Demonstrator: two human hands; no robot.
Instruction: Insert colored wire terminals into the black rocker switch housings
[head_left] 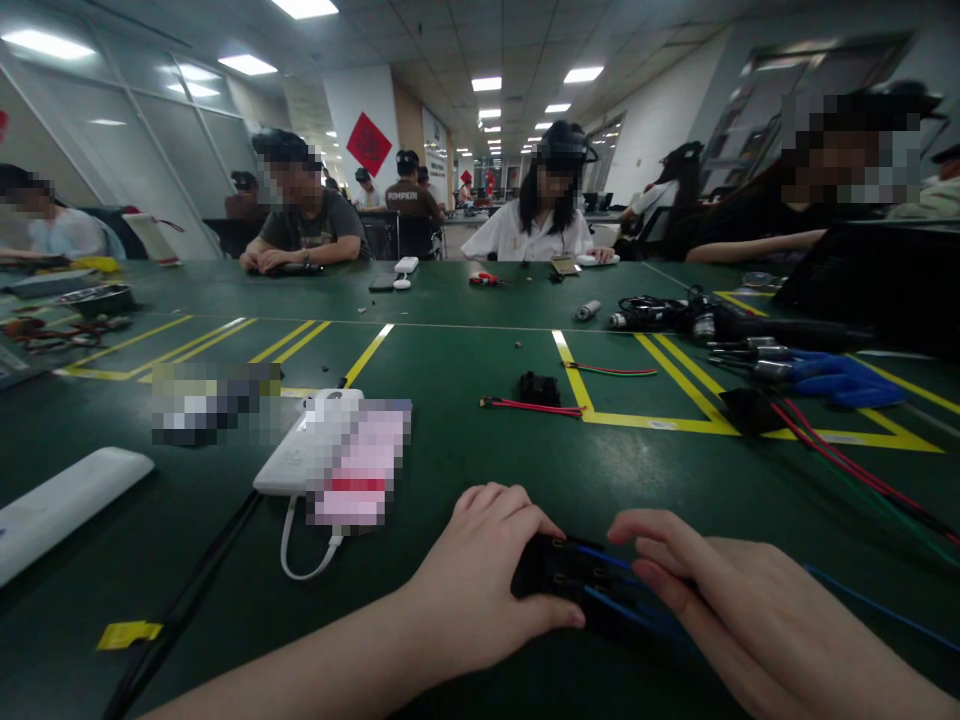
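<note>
My left hand [491, 570] is closed around the near-left end of a black plastic block [574, 570], thumb on the near side and fingers on the far side. Small metal contacts show in its top, and blue wires [611, 600] lie along it. Over the right part of the block hovers my right hand [705, 580], fingers stretched and slightly apart, close to the wires. Whether its fingertips touch them I cannot tell. The block's right end is dark and partly hidden by this hand. A blue wire runs out on the right, beyond my right wrist.
On the green table lie a white power bank [300, 450] beside a blurred pink item, a long white case [75, 500], red wires [532, 407], a small black part [540, 387] and blue-handled tools [840, 378]. Yellow tape marks the surface. Several people sit across the table.
</note>
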